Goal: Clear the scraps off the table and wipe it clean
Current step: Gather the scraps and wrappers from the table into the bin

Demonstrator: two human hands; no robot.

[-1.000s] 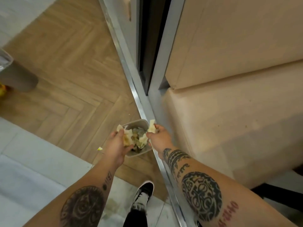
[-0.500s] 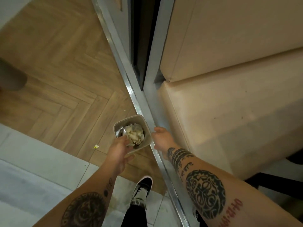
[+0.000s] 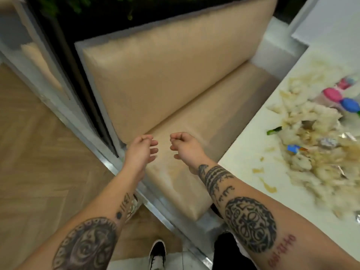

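Both hands hover over the beige bench seat (image 3: 194,114), holding nothing. My left hand (image 3: 142,151) has its fingers loosely bent, and my right hand (image 3: 183,147) is loosely curled next to it. To the right stands the white table (image 3: 251,137), with a big heap of pale food scraps (image 3: 311,151) mixed with foil and wrapper bits. Smaller crumbs and smears lie along its near edge. A sliver of the scrap-filled bin (image 3: 133,206) shows on the floor beneath my left forearm.
A pink cap (image 3: 332,94) and a blue cap (image 3: 350,105) sit behind the heap, and a green piece (image 3: 274,130) lies at its left. The padded backrest (image 3: 165,65) rises behind the seat. A metal floor strip (image 3: 109,164) borders the wooden floor; my shoe (image 3: 157,252) is below.
Both hands dropped the scraps into the bin, then came up empty. My view swung up and right from the bin to the bench and table.
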